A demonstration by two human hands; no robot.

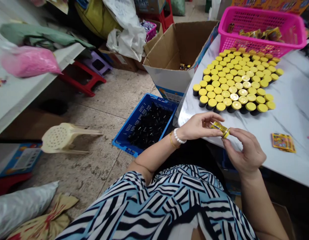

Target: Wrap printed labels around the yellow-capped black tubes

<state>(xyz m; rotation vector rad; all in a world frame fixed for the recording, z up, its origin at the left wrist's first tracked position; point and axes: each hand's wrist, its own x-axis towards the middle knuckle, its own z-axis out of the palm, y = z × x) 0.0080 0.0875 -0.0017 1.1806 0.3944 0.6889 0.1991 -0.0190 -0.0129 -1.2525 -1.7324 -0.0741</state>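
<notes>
Between my two hands, just off the table's near edge, is a small cylindrical container with a printed yellow wrapper around it. My left hand has its fingers closed around one end. With thumb and fingertips, my right hand pinches the yellow end. Beyond my hands, several rows of black containers with yellow lids stand upright on the white marbled table. To the right of my right hand lies a small stack of printed orange labels.
A pink basket with some wrapped pieces sits at the table's back. Left of the table stand an open cardboard box and a blue crate full of black containers. A cream stool is on the floor, near another table.
</notes>
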